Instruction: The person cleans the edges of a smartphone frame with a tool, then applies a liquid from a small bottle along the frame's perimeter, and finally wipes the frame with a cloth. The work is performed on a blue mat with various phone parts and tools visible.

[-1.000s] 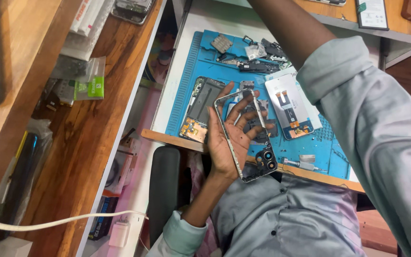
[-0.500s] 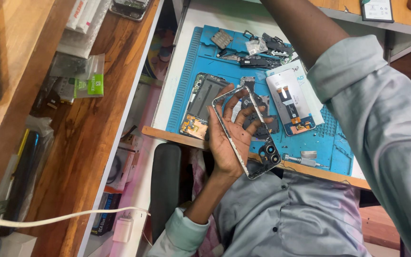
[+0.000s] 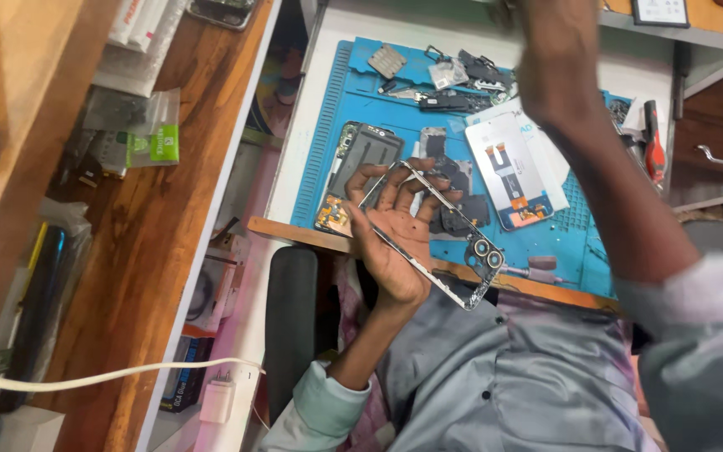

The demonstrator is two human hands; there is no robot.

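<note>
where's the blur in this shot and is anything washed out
Head view: the right arm reaching up and back is smeared by motion, its hand out of frame; the left hand and the phone frame it holds stay fairly sharp; the blue mat is evenly lit; the white desk edge looks bright but not blown out.

A clear plastic bag (image 3: 131, 125) with a green label (image 3: 154, 146) lies on the wooden surface (image 3: 169, 251) at left. A white phone screen (image 3: 519, 172) with a ribbon cable lies face down on the blue mat (image 3: 579, 243). A dark blue box (image 3: 184, 385) stands on the lower shelf beside a white charger (image 3: 217, 400).
</note>
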